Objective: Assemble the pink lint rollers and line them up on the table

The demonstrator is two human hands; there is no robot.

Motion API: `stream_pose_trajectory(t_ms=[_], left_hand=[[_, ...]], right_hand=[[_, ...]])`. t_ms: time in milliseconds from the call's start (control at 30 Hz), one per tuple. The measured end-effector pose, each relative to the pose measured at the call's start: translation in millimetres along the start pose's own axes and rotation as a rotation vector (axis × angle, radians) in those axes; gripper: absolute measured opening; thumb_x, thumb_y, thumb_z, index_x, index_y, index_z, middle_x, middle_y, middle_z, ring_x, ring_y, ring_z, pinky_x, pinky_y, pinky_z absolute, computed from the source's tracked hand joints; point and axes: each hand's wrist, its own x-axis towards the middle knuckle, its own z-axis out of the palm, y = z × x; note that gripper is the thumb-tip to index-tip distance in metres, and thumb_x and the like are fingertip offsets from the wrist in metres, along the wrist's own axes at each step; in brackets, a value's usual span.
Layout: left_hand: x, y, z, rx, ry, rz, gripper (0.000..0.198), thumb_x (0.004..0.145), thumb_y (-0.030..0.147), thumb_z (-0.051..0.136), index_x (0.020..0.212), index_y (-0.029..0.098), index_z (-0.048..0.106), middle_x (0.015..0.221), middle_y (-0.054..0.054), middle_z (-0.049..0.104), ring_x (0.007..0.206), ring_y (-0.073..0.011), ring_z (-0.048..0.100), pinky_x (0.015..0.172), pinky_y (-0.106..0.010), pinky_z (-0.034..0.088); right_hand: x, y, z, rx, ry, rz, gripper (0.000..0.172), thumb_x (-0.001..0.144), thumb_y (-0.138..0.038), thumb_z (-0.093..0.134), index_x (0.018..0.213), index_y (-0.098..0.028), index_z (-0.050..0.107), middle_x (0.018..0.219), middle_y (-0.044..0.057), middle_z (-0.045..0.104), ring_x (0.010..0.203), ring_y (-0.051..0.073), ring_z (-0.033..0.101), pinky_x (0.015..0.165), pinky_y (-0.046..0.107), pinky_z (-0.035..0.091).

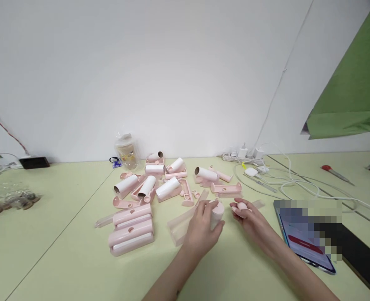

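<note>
My left hand point(203, 228) is wrapped round a white paper roll with a pink end point(218, 212), held just above the pale green table point(78, 259). My right hand point(249, 217) is closed in a pinch on a small round pink cap point(242, 205), a short way right of the roll. A clear plastic sleeve point(180, 228) lies under and left of my left hand. Behind my hands lies a scatter of white rolls point(167, 187) and pink plastic handles point(225, 188).
Assembled pink rollers point(131, 230) are stacked at the left. A clear jar point(126, 151) stands by the wall. A power strip with chargers point(244, 155) and white cables point(297, 184) lie at the right, near a phone point(307, 242) and a red-handled tool point(337, 173).
</note>
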Motion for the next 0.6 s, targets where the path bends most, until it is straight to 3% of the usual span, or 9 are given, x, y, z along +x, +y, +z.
stream_pose_trajectory(t_ms=[100, 233, 367, 467, 600], left_hand=[[-1.8, 3.3, -0.7, -0.233, 0.147, -0.105, 0.034, 0.077, 0.023, 0.058, 0.110, 0.021, 0.051, 0.112, -0.010, 0.054, 0.105, -0.0247, 0.053, 0.089, -0.039, 0.042], [-3.6, 14.6, 0.1, -0.805, 0.380, -0.346, 0.037, 0.076, 0.030, 0.063, 0.106, 0.020, 0.044, 0.115, -0.009, 0.054, 0.104, -0.0213, 0.055, 0.087, -0.033, 0.045], [-6.2, 29.8, 5.7, -1.304, 0.345, -0.603, 0.030, 0.077, 0.025, 0.064, 0.101, 0.017, 0.047, 0.106, -0.011, 0.061, 0.106, -0.0222, 0.057, 0.092, -0.033, 0.045], [-7.9, 35.7, 8.2, -1.406, 0.350, -0.717, 0.026, 0.080, 0.021, 0.060, 0.102, 0.014, 0.049, 0.105, -0.013, 0.063, 0.105, -0.0232, 0.059, 0.095, -0.035, 0.044], [-8.4, 33.9, 6.8, -1.436, 0.366, -0.725, 0.017, 0.083, 0.023, 0.055, 0.097, 0.013, 0.052, 0.108, -0.015, 0.062, 0.109, -0.0240, 0.056, 0.099, -0.036, 0.041]], right_hand=[[-0.5, 1.8, 4.8, 0.129, -0.041, 0.062, 0.030, 0.065, -0.031, 0.072, 0.088, -0.022, 0.054, 0.084, 0.001, 0.063, 0.093, 0.018, 0.060, 0.088, 0.032, 0.046], [-8.0, -6.7, 11.2, 0.219, -0.019, 0.047, 0.034, 0.070, -0.041, 0.069, 0.096, -0.027, 0.052, 0.092, 0.000, 0.063, 0.096, 0.018, 0.059, 0.087, 0.034, 0.046], [-20.9, -15.6, 10.5, 0.130, -0.046, -0.221, 0.030, 0.075, -0.045, 0.065, 0.096, -0.030, 0.051, 0.100, 0.001, 0.061, 0.102, 0.019, 0.055, 0.088, 0.033, 0.043], [-29.8, -13.1, 12.1, -0.055, -0.114, -0.383, 0.022, 0.080, -0.044, 0.059, 0.093, -0.030, 0.048, 0.106, 0.003, 0.059, 0.101, 0.020, 0.054, 0.081, 0.032, 0.044], [-36.2, -1.9, 19.2, -0.177, -0.095, -0.444, 0.022, 0.082, -0.042, 0.057, 0.092, -0.029, 0.043, 0.112, 0.007, 0.058, 0.106, 0.022, 0.052, 0.080, 0.035, 0.044]])
